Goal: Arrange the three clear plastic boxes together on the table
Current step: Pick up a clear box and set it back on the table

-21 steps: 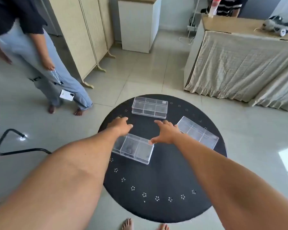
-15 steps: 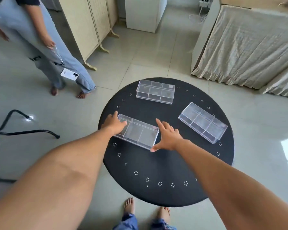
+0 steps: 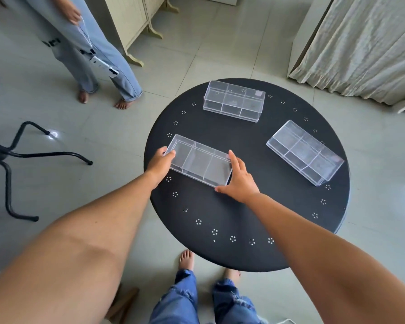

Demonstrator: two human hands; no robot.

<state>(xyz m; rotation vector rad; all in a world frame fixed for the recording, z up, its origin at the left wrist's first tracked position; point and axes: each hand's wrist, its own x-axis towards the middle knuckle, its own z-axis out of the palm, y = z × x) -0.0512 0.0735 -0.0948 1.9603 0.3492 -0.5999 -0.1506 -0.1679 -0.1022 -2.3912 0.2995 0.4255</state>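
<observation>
1. Left hand (image 3: 160, 163) grips the left short end of the near-left box (image 3: 199, 160), fingers wrapped on its corner.
2. Right hand (image 3: 240, 181) holds the right short end of the same box, fingers spread along its edge, thumb at the near corner.
3. Cannot tell if that box is lifted or resting on the round black tabletop (image 3: 220, 211).
4. Far box (image 3: 234, 101) sits near the tabletop's far edge, lid on, untouched.
5. Right box (image 3: 305, 152) lies angled at the right side, well apart from the other two.
6. A bystander's legs (image 3: 98, 54) stand on the floor, far left.
</observation>
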